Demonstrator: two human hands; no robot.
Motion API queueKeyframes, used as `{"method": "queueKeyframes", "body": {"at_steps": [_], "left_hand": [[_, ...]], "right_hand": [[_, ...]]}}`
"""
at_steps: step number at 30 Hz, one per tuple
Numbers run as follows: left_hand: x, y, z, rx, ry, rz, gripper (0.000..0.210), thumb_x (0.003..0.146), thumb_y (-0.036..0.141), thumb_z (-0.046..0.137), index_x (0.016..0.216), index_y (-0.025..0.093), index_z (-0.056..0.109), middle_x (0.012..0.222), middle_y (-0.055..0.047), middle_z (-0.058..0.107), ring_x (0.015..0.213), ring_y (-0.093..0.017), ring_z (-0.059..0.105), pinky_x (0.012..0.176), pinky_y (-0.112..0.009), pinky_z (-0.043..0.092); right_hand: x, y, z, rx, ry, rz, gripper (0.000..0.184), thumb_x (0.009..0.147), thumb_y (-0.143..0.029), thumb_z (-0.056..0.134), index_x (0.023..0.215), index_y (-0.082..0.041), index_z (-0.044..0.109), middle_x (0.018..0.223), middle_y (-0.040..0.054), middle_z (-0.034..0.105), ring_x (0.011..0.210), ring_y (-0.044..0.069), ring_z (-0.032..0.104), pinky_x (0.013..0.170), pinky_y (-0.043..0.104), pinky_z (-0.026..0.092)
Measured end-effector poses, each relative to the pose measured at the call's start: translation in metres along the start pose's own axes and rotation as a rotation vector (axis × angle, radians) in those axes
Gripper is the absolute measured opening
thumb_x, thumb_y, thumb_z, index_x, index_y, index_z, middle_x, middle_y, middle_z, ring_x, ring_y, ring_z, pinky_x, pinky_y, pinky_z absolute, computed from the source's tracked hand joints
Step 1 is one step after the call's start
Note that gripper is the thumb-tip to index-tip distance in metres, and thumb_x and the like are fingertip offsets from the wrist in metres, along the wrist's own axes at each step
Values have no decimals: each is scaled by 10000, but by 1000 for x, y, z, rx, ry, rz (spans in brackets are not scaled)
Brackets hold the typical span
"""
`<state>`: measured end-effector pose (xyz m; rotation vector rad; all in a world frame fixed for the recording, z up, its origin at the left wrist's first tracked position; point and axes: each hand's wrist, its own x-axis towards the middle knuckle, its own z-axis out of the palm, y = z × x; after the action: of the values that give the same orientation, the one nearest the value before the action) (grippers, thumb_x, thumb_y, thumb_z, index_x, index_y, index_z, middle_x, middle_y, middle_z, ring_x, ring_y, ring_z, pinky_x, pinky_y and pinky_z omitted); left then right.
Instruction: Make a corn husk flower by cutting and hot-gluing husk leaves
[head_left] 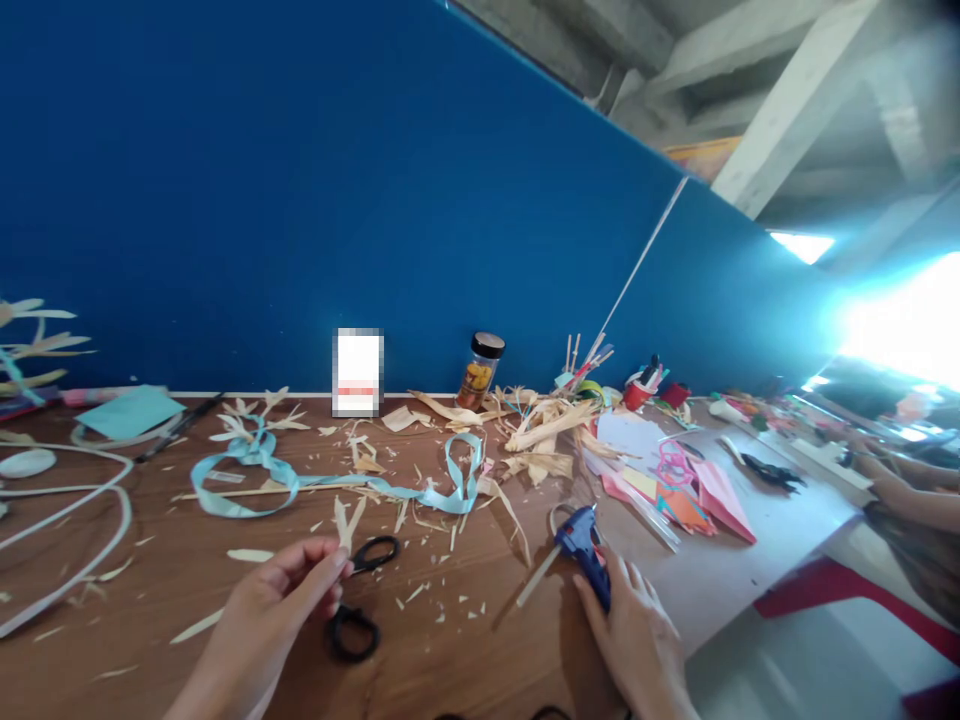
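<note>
My left hand [289,605] pinches a small piece of pale dried husk [347,522] between thumb and fingertips, its split tips pointing up. Just beside and below that hand lie scissors with black handles [354,634], their blades partly hidden by my fingers. At the right, my right hand [634,625] has its thumb and fingers around the handle of a blue glue gun [579,540]. A clear glue stick [538,577] sticks out of the gun's back. Beyond my left hand, light blue ribbon [315,480] curls across the table by a husk flower [259,420].
Husk scraps litter the brown table [450,660]. A black-lidded jar [480,372] and a heap of husks [551,430] stand near the blue wall [337,180]. White cord [124,510] loops at left. Coloured paper [682,505] lies at right, where another person's arm [907,485] shows.
</note>
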<state>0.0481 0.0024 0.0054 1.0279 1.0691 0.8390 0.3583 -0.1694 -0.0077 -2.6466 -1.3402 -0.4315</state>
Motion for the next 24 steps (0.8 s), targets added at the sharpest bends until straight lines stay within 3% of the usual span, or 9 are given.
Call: {"method": "queueKeyframes", "body": {"at_steps": [4,7,13,18,24], "left_hand": [[1,-1,1,-30,26,30,293,625,409,693,756,161,608,676,10,596,596,-117,495,552,-201,433],[1,0,2,-73,69,69,266,635,392,687,735,158,609,637,21,584,563,-106,485,535,-194,421],[-7,10,9,-178,162,110,263,609,373,704,718,153,610,635,23,602,521,-84,479,511,-183,409],[-21,30,11,-223,168,151,243,629,360,690,717,151,601,603,33,583,504,-76,476,510,-180,406],[-44,34,-2,-246,171,168,214,654,343,677,721,159,591,651,17,606,515,-73,470,516,-175,409]], "right_hand": [[1,2,-30,22,-31,-39,363,835,-467,409,1102,-238,497,1004,76,620,892,266,610,656,348,491],[13,-9,-58,172,-72,-144,310,828,-455,434,1063,-273,523,943,42,641,807,220,635,617,308,486],[52,-92,-95,433,-161,-526,186,840,-279,460,993,-247,561,840,12,651,741,166,610,648,257,436],[69,-169,-79,225,-281,-826,160,862,-208,440,918,-221,589,851,26,660,789,167,599,661,239,386],[82,-215,-40,124,-353,-892,151,825,-171,486,849,-207,631,834,70,671,802,215,615,639,264,387]]}}
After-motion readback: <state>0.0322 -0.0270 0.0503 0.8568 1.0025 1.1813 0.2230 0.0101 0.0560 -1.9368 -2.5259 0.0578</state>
